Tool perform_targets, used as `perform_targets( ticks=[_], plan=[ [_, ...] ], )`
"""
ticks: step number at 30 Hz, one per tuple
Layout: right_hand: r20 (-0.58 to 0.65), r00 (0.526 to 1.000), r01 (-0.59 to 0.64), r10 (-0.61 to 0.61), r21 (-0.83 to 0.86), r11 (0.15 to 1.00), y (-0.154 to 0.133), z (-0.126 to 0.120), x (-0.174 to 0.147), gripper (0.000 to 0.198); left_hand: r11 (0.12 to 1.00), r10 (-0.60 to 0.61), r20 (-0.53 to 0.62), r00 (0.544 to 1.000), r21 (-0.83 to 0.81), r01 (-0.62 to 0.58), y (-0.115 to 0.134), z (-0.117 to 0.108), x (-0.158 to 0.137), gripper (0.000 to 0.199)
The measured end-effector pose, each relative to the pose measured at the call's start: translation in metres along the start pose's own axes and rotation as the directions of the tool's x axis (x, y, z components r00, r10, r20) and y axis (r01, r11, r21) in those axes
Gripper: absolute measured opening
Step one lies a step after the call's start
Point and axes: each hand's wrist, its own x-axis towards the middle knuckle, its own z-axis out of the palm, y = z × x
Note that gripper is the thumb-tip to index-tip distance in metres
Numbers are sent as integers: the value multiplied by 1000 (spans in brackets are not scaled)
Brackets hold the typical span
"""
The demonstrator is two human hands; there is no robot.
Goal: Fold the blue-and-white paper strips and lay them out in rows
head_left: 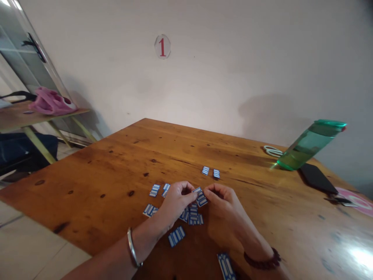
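My left hand [181,197] pinches a small blue-and-white striped card [201,197] between thumb and forefinger. At the card's right edge are the pinched fingertips of my right hand [223,197], and the two hands face each other across it. Below lies an overlapping cluster of similar striped cards [194,216], partly hidden by my left hand. More cards lie around: one [176,236] nearer me, one [150,210] left of my wrist, one [154,190] and another [166,189] beyond it. Two cards [205,170] [216,174] rest side by side farther off.
On the wooden table [122,163], another striped card stack [226,266] lies near my right forearm. To the right stand a green bottle [311,146], a white cable [272,151], a black flat case [317,178] and a pink disc [357,200]. A wall bounds the far edge.
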Motion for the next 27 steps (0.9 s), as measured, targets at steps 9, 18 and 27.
perform_targets(
  ticks=[9,18,27],
  plan=[
    [12,989,141,-145,-330,933,7,-3,1,14,944,164,-30,986,293,-149,0,0,1,8],
    [-144,989,11,-37,-183,983,10,-8,7,13,773,403,27,915,526,-356,-1,-3,-3,6],
    [-408,910,-142,67,-157,977,8,-88,40,26,686,572,-53,818,577,-443,-7,-19,6,11]
  ],
)
